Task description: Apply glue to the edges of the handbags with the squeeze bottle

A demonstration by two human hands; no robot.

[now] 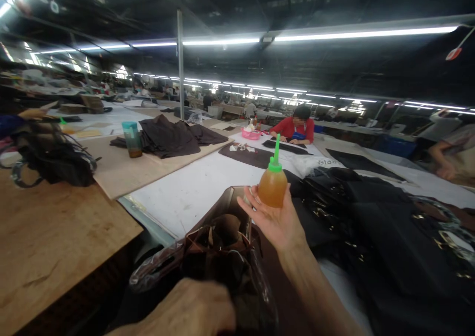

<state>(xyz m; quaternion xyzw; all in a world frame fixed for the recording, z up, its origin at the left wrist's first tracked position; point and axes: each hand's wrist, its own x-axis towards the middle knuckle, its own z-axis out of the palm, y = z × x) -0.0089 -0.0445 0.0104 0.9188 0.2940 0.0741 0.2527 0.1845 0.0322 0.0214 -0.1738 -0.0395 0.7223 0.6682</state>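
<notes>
My right hand (273, 217) is raised above the white table (200, 187) and holds a small amber squeeze bottle (272, 185) with a green nozzle pointing up. My left hand (193, 309) is low at the bottom edge, its fingers curled on a brown bag (222, 252) wrapped in clear plastic. The bag lies between the two hands, partly on a brown cardboard piece (232, 197).
A pile of black bags with metal fittings (371, 217) lies to the right. A wooden board (48, 237) is at the left with a dark bag (52, 160) on it. A teal cup (132, 139) and dark fabric (174, 135) sit further back. A person in red (295, 126) works beyond.
</notes>
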